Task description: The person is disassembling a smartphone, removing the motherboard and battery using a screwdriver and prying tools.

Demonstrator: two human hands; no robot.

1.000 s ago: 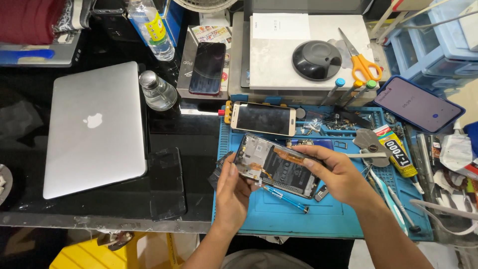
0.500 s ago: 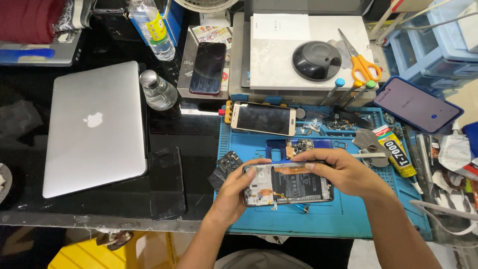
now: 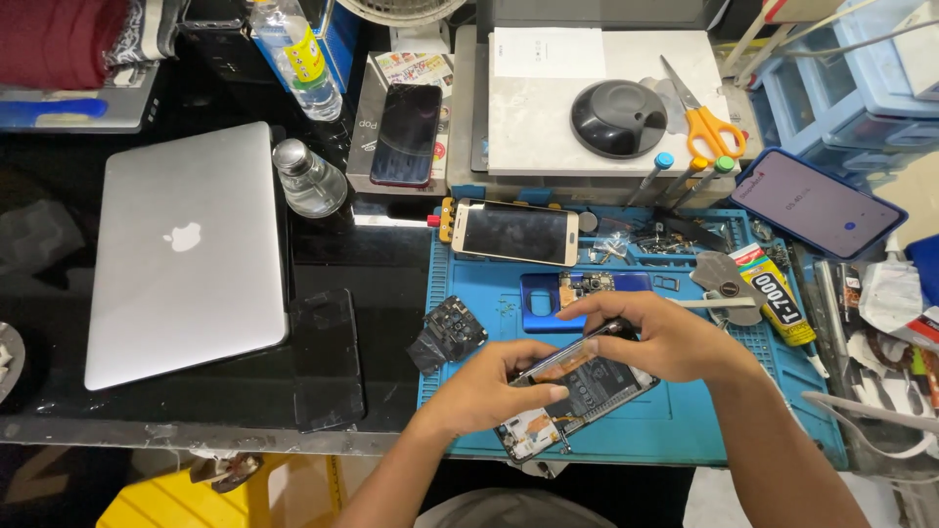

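Note:
An opened phone [image 3: 577, 396] with its back off lies tilted over the blue repair mat [image 3: 685, 430], its battery and board showing. My left hand [image 3: 489, 386] grips its near left edge, thumb and fingers pinching the frame. My right hand [image 3: 650, 337] holds the far upper edge from above. A loose black phone part [image 3: 448, 334] lies on the mat's left corner, just left of my left hand. A blue back cover [image 3: 548, 293] with a small board on it sits beyond my hands.
A gold-edged phone [image 3: 514, 232] lies at the mat's far edge. A closed silver laptop [image 3: 186, 249] sits left, a glass bottle [image 3: 305, 179] beside it. Orange scissors [image 3: 706, 122], a black round dome [image 3: 618, 117], a glue tube [image 3: 773, 293] and a dark phone [image 3: 817, 202] lie to the right.
The opened phone was turned and tipped up on its edge, moving slightly nearer. My left hand shifted from its left end to pinching the near edge; my right hand moved onto the top.

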